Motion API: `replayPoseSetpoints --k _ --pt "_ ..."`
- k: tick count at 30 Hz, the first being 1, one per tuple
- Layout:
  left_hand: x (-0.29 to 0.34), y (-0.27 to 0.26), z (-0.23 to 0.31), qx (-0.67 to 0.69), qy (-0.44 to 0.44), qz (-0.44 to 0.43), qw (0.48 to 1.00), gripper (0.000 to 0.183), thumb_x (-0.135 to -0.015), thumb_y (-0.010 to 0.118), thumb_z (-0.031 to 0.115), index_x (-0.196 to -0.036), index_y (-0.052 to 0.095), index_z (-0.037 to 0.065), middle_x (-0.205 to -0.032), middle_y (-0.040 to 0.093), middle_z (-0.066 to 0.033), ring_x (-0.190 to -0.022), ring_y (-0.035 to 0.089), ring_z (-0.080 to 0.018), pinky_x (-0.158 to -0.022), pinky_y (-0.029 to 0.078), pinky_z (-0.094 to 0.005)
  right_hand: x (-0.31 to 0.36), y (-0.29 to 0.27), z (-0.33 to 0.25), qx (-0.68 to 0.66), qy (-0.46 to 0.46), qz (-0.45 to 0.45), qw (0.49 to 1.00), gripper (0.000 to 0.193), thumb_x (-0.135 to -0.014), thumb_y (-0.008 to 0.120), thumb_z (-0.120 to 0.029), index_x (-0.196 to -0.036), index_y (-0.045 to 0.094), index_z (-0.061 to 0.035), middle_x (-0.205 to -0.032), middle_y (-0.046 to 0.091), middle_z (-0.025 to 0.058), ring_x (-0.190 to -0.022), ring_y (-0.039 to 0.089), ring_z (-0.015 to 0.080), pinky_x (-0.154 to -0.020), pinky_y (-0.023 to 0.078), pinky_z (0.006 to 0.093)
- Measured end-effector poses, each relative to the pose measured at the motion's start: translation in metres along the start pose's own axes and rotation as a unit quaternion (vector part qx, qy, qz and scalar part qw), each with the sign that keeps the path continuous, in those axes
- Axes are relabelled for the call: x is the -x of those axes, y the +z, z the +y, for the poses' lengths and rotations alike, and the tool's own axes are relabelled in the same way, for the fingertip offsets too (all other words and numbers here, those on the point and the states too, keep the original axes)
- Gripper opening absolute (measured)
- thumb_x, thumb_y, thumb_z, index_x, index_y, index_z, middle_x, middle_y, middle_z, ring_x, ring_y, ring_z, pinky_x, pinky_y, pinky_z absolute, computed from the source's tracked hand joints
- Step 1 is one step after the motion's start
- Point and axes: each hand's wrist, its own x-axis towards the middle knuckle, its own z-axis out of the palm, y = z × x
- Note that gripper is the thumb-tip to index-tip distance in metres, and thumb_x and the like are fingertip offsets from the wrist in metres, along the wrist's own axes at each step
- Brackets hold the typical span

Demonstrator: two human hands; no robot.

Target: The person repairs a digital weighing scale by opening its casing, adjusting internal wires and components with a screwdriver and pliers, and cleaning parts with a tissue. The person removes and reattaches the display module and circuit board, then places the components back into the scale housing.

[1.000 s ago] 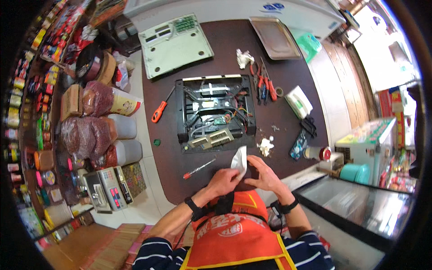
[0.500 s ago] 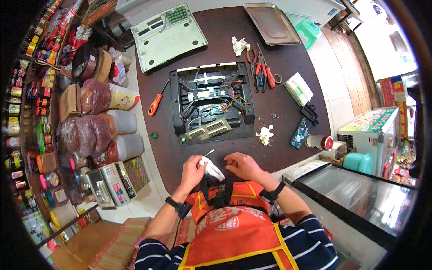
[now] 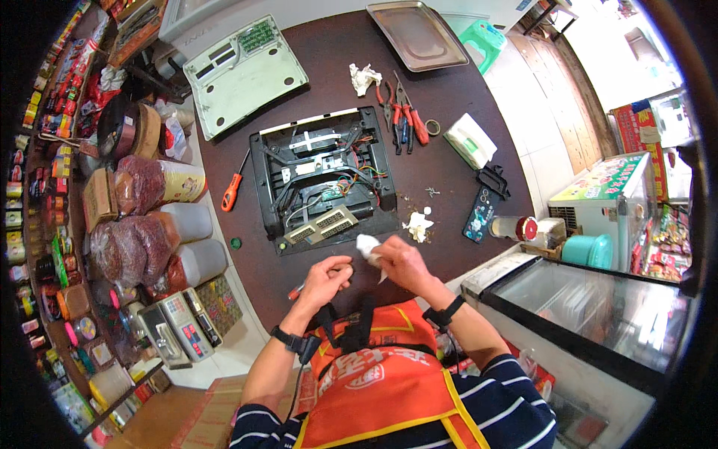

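I see the right hand with its fingers pinched on a tissue, white and crumpled, its bunched end poking past the fingertips, near the left hand, curled, gripping anything or not I can't tell, above the brown table.

I wear white-striped navy sleeves, a black band on each wrist, and a red, yellow-edged apron with white print.
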Motion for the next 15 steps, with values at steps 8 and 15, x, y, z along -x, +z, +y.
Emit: replayPoseSetpoints --k 8,15 --pt "-0.003 -0.019 -0.019 -0.082 0.033 0.024 0.996 0.028 -0.106 0.078 0.016 -0.130 0.078 0.001 -0.095 0.076 -0.0003 -0.077 0.068 -0.0077 -0.069 0.055 -0.0265 -0.044 -0.005 0.048 0.248 0.074 0.017 0.966 0.017 -0.095 0.071 -0.007 -0.109 0.080 -0.0067 -0.099 0.066 0.0141 -0.089 0.074 0.0387 -0.076 0.063 0.0510" --pt "0.002 -0.026 -0.022 -0.106 0.014 0.049 0.993 0.027 -0.106 0.078 0.016 -0.129 0.078 0.003 -0.094 0.076 -0.0003 -0.078 0.068 -0.0072 -0.070 0.055 -0.0276 -0.043 -0.017 0.048 0.235 0.038 0.008 0.971 0.015 -0.092 0.074 -0.011 -0.105 0.080 -0.0077 -0.100 0.067 0.0142 -0.091 0.075 0.0389 -0.077 0.064 0.0506"
